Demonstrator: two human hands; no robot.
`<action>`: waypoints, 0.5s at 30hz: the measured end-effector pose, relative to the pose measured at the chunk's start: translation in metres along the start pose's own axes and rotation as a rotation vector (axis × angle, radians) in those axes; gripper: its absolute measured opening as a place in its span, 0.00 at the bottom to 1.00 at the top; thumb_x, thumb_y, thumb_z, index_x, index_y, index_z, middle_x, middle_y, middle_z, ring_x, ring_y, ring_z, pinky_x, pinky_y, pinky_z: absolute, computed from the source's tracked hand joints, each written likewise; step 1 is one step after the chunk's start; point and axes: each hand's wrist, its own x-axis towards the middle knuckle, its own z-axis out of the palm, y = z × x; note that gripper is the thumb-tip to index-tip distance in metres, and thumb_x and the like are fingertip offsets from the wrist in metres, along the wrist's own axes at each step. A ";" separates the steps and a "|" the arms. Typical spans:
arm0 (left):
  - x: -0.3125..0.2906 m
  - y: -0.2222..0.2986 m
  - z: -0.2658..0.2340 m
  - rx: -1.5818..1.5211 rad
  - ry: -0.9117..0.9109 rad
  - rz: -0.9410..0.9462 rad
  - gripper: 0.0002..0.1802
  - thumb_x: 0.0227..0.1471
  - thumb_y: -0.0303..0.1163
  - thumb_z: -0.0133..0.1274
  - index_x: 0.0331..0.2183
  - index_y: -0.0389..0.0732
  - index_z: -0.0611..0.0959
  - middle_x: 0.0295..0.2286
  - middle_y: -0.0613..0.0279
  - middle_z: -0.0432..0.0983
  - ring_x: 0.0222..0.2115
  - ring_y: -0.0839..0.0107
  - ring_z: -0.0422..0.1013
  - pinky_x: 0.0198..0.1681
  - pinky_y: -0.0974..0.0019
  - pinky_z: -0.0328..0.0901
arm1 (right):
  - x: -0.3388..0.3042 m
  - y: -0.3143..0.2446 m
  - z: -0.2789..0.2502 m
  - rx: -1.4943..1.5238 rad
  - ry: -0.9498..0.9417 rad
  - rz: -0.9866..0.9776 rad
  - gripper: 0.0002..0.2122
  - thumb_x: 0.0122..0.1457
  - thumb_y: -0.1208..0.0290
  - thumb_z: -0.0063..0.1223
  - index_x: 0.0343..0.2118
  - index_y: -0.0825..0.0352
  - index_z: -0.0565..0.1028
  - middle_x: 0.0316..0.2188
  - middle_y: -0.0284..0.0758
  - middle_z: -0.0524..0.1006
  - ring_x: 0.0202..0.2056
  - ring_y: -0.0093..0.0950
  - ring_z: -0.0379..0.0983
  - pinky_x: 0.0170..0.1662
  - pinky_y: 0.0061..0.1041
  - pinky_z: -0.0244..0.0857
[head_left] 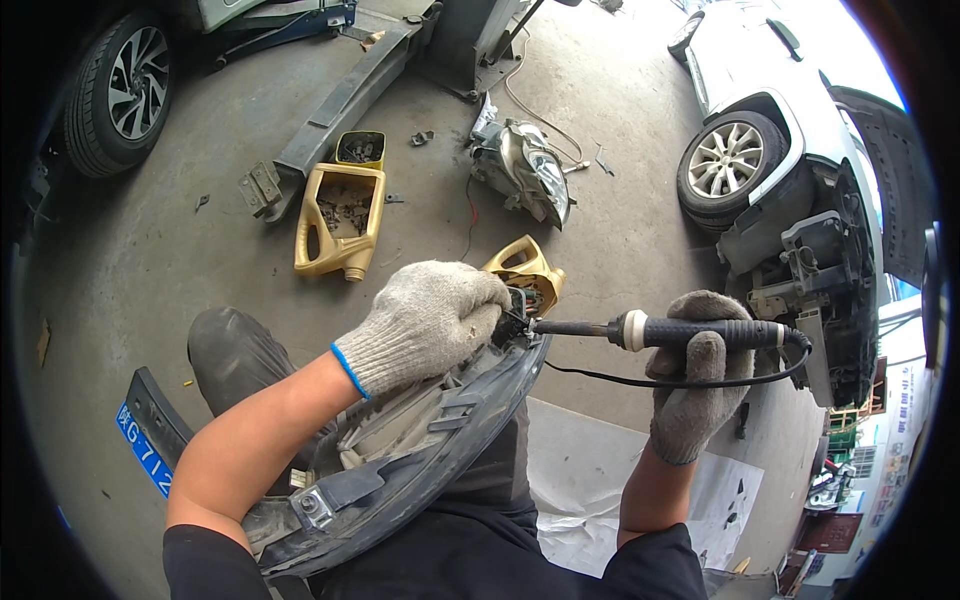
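Note:
A long, dusty car headlight housing (450, 425), dark along its edge, lies across my lap. My left hand (430, 315), in a pale knit glove with a blue cuff, is closed on its far end; the fingertips are partly hidden there. My right hand (700, 375), in a greyer knit glove, holds a soldering iron (660, 332) with a black grip and white collar. The iron points left, its tip end at the housing's far corner beside my left fingers. Its black cord loops back under the handle. Just beyond stands a cut-open gold jug (530, 268) with small parts inside.
Another cut gold jug (343, 215) and a yellow tub (360, 148) hold small hardware. A removed headlight (520, 170) lies on the floor ahead. A lift arm (345, 100) reaches in from the far side. At right stands a white car (780, 90) with its front stripped.

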 end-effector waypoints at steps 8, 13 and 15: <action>0.000 0.001 0.000 -0.013 -0.012 -0.025 0.10 0.53 0.31 0.56 0.37 0.38 0.86 0.32 0.53 0.83 0.36 0.56 0.79 0.43 0.58 0.72 | 0.000 -0.001 0.000 -0.009 -0.019 -0.009 0.23 0.59 0.57 0.63 0.45 0.75 0.72 0.32 0.39 0.76 0.17 0.15 0.67 0.17 0.12 0.62; 0.000 0.001 0.000 -0.010 -0.010 -0.020 0.10 0.53 0.30 0.56 0.37 0.39 0.86 0.32 0.53 0.82 0.35 0.56 0.79 0.42 0.58 0.72 | -0.001 0.000 -0.002 -0.013 -0.014 -0.002 0.23 0.59 0.57 0.63 0.45 0.74 0.72 0.32 0.39 0.76 0.17 0.16 0.68 0.18 0.12 0.62; 0.000 0.001 0.000 -0.013 -0.005 -0.015 0.10 0.53 0.30 0.57 0.37 0.39 0.86 0.31 0.53 0.82 0.35 0.56 0.79 0.41 0.58 0.72 | -0.001 0.000 -0.002 -0.017 -0.013 0.000 0.23 0.59 0.57 0.63 0.45 0.74 0.72 0.32 0.39 0.76 0.17 0.16 0.68 0.18 0.12 0.63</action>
